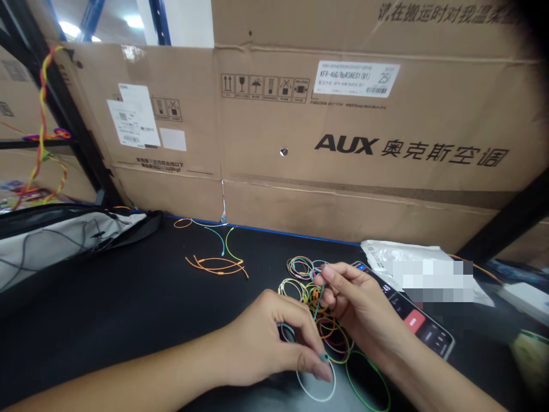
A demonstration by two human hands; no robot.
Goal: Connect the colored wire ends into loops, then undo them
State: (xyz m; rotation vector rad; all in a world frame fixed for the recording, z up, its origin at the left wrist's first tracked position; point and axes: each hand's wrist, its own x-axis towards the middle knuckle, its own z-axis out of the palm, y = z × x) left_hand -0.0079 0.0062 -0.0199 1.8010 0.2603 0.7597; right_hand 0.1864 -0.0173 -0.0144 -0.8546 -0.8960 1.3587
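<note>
The hands work close together, low over the tabletop (128, 320), with the fingers of both curled and nearly meeting. The right hand (358, 306) pinches a thin teal cord (317, 303) between thumb and forefinger, its other fingers folded loosely beneath, and the cord hangs from that pinch, running down and slightly left into the narrow gap between the hands. The left hand (261, 343) is closed to a pinch as well, with its fingertips on a small teal tab (324, 357) that seems to belong to a teal loop (286, 331) curving under the fingers; the hand partly hides how the two join. Beneath the hands spreads a heap of thin elastic loops (315, 312) in green, yellow, orange, red and teal. The right hand lies directly above its middle and upper part, while the left hand comes in from the near left, its fingertips just above a white loop (315, 397). A green loop (369, 383) lies beyond that, to the right. Just right of the heap, under the right wrist's side, sits a phone (407, 306) with a lit screen. Farther off, orange cords (214, 266) and a few teal and yellow strands lie apart near the foot of a large AUX cardboard carton (343, 131).
</note>
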